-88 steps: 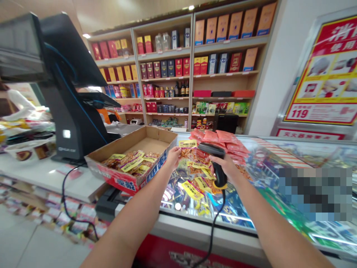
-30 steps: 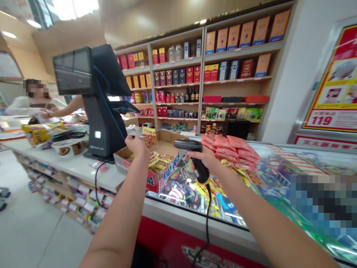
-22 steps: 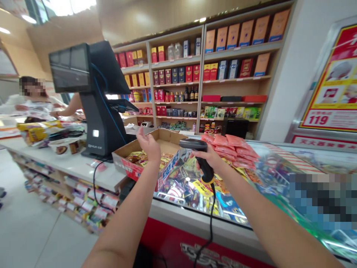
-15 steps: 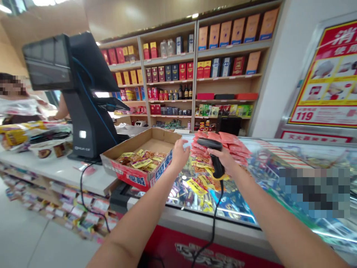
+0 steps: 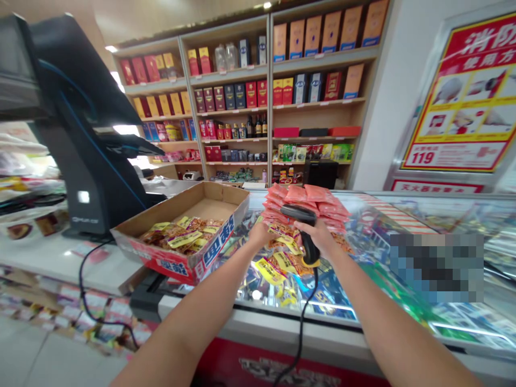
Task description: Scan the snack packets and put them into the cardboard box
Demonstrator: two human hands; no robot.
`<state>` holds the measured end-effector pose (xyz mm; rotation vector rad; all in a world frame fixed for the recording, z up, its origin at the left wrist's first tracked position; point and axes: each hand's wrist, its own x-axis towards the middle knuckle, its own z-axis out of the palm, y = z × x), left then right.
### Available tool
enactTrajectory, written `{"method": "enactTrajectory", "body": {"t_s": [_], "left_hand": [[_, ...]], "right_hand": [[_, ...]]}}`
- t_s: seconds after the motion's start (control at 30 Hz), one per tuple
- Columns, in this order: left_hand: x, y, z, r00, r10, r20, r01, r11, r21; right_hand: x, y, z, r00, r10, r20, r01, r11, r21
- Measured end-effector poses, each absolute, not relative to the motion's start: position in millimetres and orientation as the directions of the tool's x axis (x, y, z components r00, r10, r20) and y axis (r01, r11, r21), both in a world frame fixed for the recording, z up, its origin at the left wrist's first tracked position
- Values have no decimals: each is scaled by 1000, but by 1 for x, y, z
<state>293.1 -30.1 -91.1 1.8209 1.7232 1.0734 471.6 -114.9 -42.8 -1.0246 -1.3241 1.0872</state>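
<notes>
Moved: left hand is back down from above the box, now near the right hand.
Hands: left curled at loose yellow-labelled packets, grip unclear; right hand wrapped around a barcode scanner.
Risk: a knock could slide those packets, piled right of the cardboard box; the scanner cable could snag.
Box: holds snack packets; pink packets sit stacked right of it.

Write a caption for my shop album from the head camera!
The right hand holds a black barcode scanner over snack packets on a glass counter; the left hand touches the packets.
</notes>
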Motion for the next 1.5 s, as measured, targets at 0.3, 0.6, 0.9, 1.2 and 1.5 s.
{"method": "enactTrajectory", "body": {"t_s": [0.3,0.6,0.9,1.2,1.5], "left_hand": [[266,-17,-91,-174,962,211,-154,-238,959],[262,-20,-84,-435,809,395,62,-411,909],[271,-39,-79,-403,794,455,171,-423,890],[270,-42,-76,-406,797,447,176,-412,894],[258,-35,-61,-609,669,427,113,-459,881]], "right_hand": [[473,-119,-38,-53,986,160,-54,157,-986],[467,-124,-37,-118,977,177,-11,177,-984],[468,-125,-37,-117,975,186,-10,186,-982],[467,-124,-39,-89,980,176,3,177,-984],[443,-122,-27,-144,974,175,-64,167,-984]]}}
